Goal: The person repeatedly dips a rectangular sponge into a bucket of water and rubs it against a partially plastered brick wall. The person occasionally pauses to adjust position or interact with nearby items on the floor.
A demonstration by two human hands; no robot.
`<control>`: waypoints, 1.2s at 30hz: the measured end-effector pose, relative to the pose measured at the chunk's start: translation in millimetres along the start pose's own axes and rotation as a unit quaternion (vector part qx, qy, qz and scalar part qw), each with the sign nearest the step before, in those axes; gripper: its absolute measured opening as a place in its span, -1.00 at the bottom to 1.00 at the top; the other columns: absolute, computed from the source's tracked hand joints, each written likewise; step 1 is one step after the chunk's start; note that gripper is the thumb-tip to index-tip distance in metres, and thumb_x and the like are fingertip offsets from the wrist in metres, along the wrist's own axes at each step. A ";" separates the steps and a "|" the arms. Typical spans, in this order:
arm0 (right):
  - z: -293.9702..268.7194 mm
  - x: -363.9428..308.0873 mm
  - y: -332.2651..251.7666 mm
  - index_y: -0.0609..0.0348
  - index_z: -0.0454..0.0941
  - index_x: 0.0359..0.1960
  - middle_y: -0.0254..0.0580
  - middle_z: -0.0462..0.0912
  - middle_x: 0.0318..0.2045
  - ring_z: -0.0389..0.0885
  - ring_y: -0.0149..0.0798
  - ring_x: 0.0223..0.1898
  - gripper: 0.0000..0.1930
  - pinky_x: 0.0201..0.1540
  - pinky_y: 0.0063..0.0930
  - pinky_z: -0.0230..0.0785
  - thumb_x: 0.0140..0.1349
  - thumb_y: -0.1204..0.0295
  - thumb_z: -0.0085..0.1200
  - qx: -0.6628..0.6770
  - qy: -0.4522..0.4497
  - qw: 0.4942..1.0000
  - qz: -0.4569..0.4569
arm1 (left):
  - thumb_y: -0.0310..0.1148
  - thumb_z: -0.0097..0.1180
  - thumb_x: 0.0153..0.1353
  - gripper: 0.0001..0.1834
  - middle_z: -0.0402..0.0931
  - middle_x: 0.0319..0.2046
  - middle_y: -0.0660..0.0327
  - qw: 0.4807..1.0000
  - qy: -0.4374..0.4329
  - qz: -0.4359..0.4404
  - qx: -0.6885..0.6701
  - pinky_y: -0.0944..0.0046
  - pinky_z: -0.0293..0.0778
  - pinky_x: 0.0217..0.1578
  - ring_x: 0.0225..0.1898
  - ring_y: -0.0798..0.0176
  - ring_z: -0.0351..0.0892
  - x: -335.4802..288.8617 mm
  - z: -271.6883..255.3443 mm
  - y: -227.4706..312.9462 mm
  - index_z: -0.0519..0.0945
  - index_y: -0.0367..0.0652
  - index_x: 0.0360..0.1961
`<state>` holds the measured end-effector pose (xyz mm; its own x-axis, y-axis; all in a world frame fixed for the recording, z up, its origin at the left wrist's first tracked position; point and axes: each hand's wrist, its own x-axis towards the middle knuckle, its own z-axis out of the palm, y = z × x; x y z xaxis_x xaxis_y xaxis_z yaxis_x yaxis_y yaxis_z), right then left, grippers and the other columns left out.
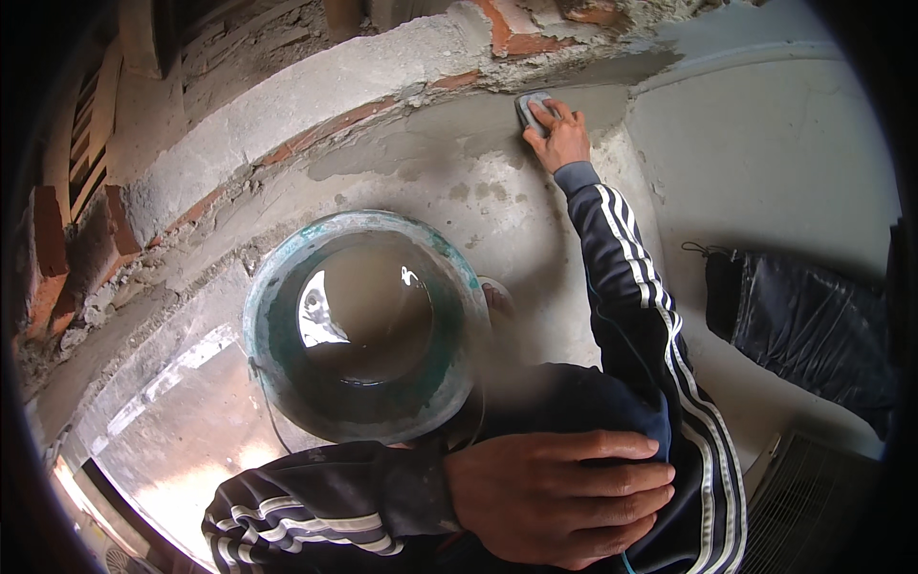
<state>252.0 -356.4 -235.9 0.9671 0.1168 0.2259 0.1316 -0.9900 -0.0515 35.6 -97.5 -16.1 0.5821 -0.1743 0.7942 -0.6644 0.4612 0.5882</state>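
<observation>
My right hand (564, 139) reaches far forward and closes round a small grey rounded pad (533, 112), pressed against the damp grey plaster strip (449, 134) below the broken brick edge. Whether the pad is a sponge or a float, I cannot make out. Close to my body, my left hand (569, 493) lies flat with its fingers stretched over dark blue cloth, holding nothing. Left of my right arm stands a green, plaster-stained bucket (273, 335) with cloudy water (378, 306) in it. Its thin wire handle hangs down at the side.
A rough ledge with exposed red bricks (521, 38) and crumbling mortar runs across the back. At the right, a dark crinkled bag (803, 325) lies against the pale wall (765, 143). A dark grille (808, 507) shows at the lower right. Part of a foot (497, 297) appears beside the bucket.
</observation>
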 end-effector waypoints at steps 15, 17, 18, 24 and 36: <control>57.2 61.6 75.9 -0.22 0.43 0.03 0.20 0.53 -0.10 0.49 0.12 -0.02 -0.61 0.04 -0.22 0.28 0.26 0.14 -0.38 0.055 -0.148 0.925 0.347 | -0.34 0.05 0.02 -0.75 0.49 -0.21 0.09 0.996 -0.064 -0.005 -0.058 0.06 0.36 0.07 -0.06 0.12 0.46 2.3 -20.8 5.6 0.56 -0.29 -0.33; 63.1 60.9 69.4 -0.18 0.43 0.02 0.24 0.53 -0.12 0.50 0.13 -0.05 -0.60 0.02 -0.21 0.30 0.27 0.14 -0.39 0.057 -0.163 0.919 0.356 | -0.34 0.05 0.03 -0.76 0.50 -0.23 0.10 0.996 -0.054 -0.008 -0.066 0.06 0.36 0.07 -0.07 0.11 0.47 0.6 -22.4 3.4 0.56 -0.29 -0.34; 59.7 61.3 58.4 -0.15 0.44 0.01 0.26 0.53 -0.13 0.51 0.14 -0.07 -0.60 0.00 -0.21 0.31 0.26 0.14 -0.39 0.068 -0.173 0.916 0.355 | -0.34 0.05 0.02 -0.76 0.50 -0.24 0.10 0.996 -0.050 -0.007 -0.068 0.06 0.36 0.07 -0.07 0.12 0.47 -0.3 -23.2 2.8 0.55 -0.29 -0.34; 2.6 29.1 -52.0 0.25 0.56 -0.31 0.16 0.58 -0.28 0.54 0.05 -0.19 -0.46 -0.10 -0.27 0.31 0.07 -0.06 -0.08 0.219 -0.184 0.899 0.332 | -0.36 0.07 0.01 -0.78 0.50 -0.26 0.12 0.996 -0.025 -0.017 -0.081 0.07 0.36 0.07 -0.07 0.13 0.47 -5.3 -26.1 5.3 0.55 -0.29 -0.36; 45.0 62.4 36.9 0.19 0.53 -0.08 0.23 0.47 -0.02 0.38 0.13 0.09 -0.43 0.15 -0.25 0.18 0.21 -0.02 -0.33 0.098 -0.140 0.918 0.357 | -0.34 0.08 -0.01 -0.76 0.50 -0.21 0.10 0.994 -0.043 -0.001 -0.104 0.05 0.34 0.08 -0.05 0.12 0.46 -7.2 -39.9 1.5 0.56 -0.29 -0.34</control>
<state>326.9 -382.0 -267.5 0.8362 -0.5137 -0.1924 -0.5483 -0.7915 -0.2698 49.1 -60.8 -27.1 0.5356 -0.2455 0.8080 -0.5466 0.6286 0.5533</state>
